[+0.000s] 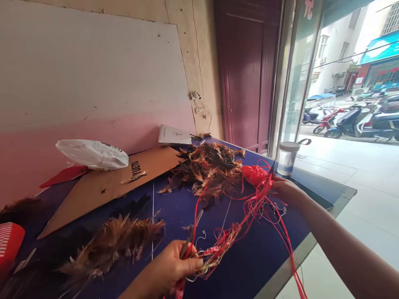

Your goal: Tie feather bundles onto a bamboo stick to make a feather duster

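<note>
My left hand, at the bottom middle, is closed on a tangled length of red plastic twine mixed with pale threads. A slim grey metal tool sticks up from the same grip; its exact kind is unclear. On the right, my right hand reaches to the other end of the twine, its fingers mostly hidden behind the red strands. Beside those fingers is a red ball of twine, and a dark pointed thing shows there too. Loose strands hang over the table's near edge.
Brown feathers lie in a large pile and in a feather bundle on the blue table. A cardboard sheet, a white plastic bag and a white box line the wall. A clear jar stands at right.
</note>
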Available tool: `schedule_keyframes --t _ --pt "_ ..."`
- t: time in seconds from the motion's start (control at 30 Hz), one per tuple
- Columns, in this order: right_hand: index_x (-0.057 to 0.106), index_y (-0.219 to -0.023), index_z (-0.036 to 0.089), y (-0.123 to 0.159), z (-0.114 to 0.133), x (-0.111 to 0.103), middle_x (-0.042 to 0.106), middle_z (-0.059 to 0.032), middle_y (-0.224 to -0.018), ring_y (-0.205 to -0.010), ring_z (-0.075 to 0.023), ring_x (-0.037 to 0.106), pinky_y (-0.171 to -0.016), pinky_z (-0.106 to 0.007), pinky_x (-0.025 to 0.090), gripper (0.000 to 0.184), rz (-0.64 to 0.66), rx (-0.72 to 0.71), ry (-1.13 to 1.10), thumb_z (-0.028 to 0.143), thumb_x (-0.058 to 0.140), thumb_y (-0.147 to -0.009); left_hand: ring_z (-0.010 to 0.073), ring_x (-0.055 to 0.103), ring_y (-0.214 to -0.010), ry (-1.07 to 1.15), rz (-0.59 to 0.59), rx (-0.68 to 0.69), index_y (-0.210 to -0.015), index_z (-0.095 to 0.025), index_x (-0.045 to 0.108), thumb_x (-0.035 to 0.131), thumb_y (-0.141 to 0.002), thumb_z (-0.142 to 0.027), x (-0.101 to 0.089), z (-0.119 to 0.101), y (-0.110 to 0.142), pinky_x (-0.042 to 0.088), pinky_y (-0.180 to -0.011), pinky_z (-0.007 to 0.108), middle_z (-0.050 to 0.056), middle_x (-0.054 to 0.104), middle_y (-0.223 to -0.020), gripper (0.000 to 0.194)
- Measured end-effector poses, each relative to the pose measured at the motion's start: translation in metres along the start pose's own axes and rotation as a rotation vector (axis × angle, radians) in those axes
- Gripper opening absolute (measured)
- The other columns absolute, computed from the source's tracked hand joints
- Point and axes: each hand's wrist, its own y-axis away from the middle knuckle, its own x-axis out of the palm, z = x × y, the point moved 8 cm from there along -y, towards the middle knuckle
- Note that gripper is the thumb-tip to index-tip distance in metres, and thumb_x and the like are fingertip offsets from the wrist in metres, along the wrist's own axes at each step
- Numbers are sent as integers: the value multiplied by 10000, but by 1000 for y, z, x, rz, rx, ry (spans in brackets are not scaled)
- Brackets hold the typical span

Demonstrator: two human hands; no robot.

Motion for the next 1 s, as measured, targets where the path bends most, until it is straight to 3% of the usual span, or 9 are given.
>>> schedule_keyframes --t 0.1,0.23,0.3,0.43,0.57,0.63,0.73,0.83,1.0 --pt "581 -853 192 -2 -2 -12 669 -60 -788 -713 -214 640 -677 -376 506 239 98 149 -198 171 556 -616 41 259 -318 5 -55 -25 -591 -172 518 709 -532 -466 -10 14 -5 129 -345 190 -79 383 -410 355" --pt "569 -849 200 -4 6 -39 674 -86 -838 -753 -234 645 -650 -380 516 212 -14 131 -115 191 529 -641 49 306 -365 64 -105 31 -629 -153 575 747 -484 -438 -19 15 -7 181 -370 189 -62 424 -445 363" --pt "573 -870 209 2 13 -36 675 -82 -844 -746 -227 645 -623 -359 517 227 -45 128 -136 194 540 -646 52 305 -365 88 -118 45 -761 -152 623 751 -483 -436 -19 5 -5 192 -379 185 -73 408 -426 418" --pt "595 -978 219 22 38 11 670 -71 -917 -794 -214 637 -653 -331 511 319 50 126 -200 218 591 -659 49 251 -330 133 -85 84 -1025 -157 588 666 -586 -507 -3 -39 -5 144 -350 168 -102 333 -366 567" --pt "619 -1019 212 44 65 73 663 -52 -957 -771 -182 629 -635 -276 494 341 180 83 -166 218 608 -678 32 226 -320 245 -148 227 -1011 -153 589 675 -588 -491 14 -88 -24 164 -333 157 -116 301 -376 549" --pt "607 -1062 209 55 73 100 665 -47 -941 -727 -174 624 -611 -272 487 388 232 60 -187 201 602 -675 27 245 -325 315 -204 224 -1007 -155 582 717 -548 -464 22 -96 -40 163 -330 154 -113 323 -405 570" --pt "575 -1123 209 70 81 131 659 -41 -956 -724 -172 614 -640 -288 485 422 300 -2 -188 202 575 -700 26 254 -313 390 -161 257 -972 -150 591 741 -531 -443 43 -100 -61 168 -326 171 -106 350 -410 550" --pt "553 -1146 217 77 85 143 644 -29 -1003 -796 -177 603 -716 -304 478 426 272 -102 -137 177 533 -722 29 236 -295 408 -119 310 -891 -146 619 725 -550 -464 57 -100 -72 129 -318 194 -100 332 -386 478" --pt "514 -1179 226 75 82 140 625 -35 -1061 -885 -208 597 -768 -334 477 462 269 -111 -93 205 563 -719 27 212 -287 476 -87 209 -742 -162 591 712 -533 -514 61 -85 -83 76 -324 189 -107 299 -359 427"
